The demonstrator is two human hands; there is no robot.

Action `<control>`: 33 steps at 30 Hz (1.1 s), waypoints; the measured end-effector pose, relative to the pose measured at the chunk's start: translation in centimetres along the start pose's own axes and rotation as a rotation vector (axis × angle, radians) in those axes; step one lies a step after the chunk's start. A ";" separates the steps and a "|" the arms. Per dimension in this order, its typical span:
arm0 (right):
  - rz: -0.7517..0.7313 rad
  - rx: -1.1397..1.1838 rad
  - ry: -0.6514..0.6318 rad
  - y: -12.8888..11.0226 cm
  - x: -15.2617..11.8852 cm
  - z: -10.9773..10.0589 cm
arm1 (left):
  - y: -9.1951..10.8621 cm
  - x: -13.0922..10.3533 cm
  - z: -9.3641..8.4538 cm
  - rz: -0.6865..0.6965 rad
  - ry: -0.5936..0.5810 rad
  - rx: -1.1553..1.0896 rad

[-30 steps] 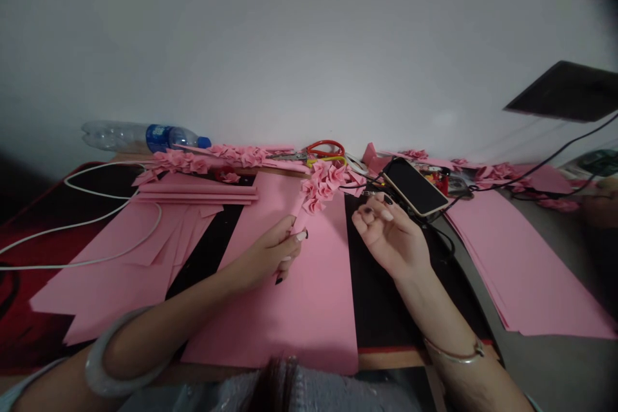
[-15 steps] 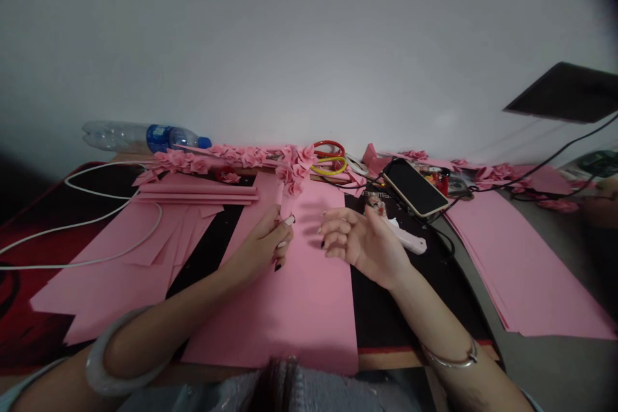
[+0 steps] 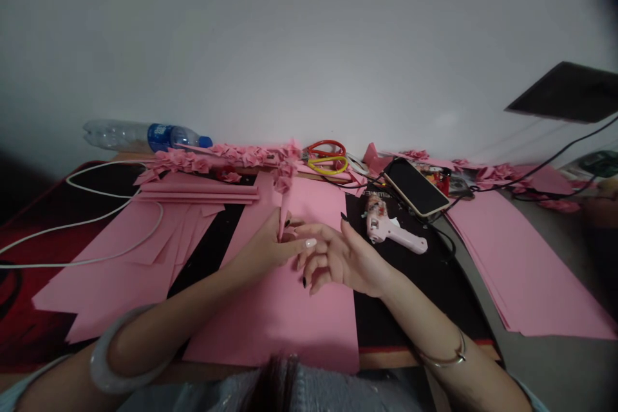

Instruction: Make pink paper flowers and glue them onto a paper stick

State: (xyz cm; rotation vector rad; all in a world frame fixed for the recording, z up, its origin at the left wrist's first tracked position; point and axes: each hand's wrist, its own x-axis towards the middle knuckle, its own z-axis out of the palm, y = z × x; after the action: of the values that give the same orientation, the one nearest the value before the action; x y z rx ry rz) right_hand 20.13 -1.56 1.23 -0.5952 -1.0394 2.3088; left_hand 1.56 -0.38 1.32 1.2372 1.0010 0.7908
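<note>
My left hand is closed around the thin rolled stem of a pink paper flower branch, whose folded blossoms stand above my fingers. Palm partly upturned, my right hand is close beside it. Its fingers are loosely curled and apart, with the tips overlapping the left fingers; whether they touch the stem I cannot make out. Both hands are over a large pink paper sheet. A pale pink hot glue gun lies to the right of my right hand.
Cut pink sheets and rolled paper lie at left, beside a white cable. At the back are a plastic bottle, paper flowers and scissors. A phone and stacked pink sheets are at right.
My right hand has moved left and slightly down to meet my left hand, uncovering the glue gun. The flower branch has turned, its blossoms leaning slightly left.
</note>
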 end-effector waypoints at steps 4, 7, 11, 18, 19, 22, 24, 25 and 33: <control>0.009 -0.022 -0.021 0.3 0.4 0.3 | 0.2 0.1 0.5 -0.009 0.007 0.010; 0.017 -0.035 -0.027 0.4 0.6 0.6 | 0.1 0.2 0.5 -0.024 0.032 0.037; 0.018 -0.052 -0.039 0.3 0.6 0.8 | -0.1 0.2 0.2 -0.005 0.114 0.041; 0.020 -0.113 0.139 -1.0 -0.4 -0.2 | -0.3 0.4 -0.4 0.044 0.135 0.030; 0.019 -0.157 0.196 -1.3 -0.7 -0.3 | -0.4 0.5 -0.4 0.060 0.149 0.020; -0.061 -0.327 0.399 -2.1 -1.5 -0.5 | -0.4 0.6 -0.4 0.106 0.170 -0.019; -0.172 -0.469 0.541 -2.7 -2.0 -0.7 | -0.4 0.7 -0.4 0.124 0.170 -0.037; -0.226 -0.561 0.607 -2.9 -2.2 -0.7 | -0.4 0.7 -0.5 0.130 0.170 -0.044; -0.294 -1.504 0.493 -3.1 -2.3 -0.8 | -0.7 0.8 -0.8 0.144 0.182 -0.119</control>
State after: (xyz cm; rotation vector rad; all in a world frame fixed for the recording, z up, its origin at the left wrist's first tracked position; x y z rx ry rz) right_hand 23.31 -0.81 3.55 -1.2930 -2.2318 0.6854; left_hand 1.03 0.49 0.45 1.1585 1.0037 1.0759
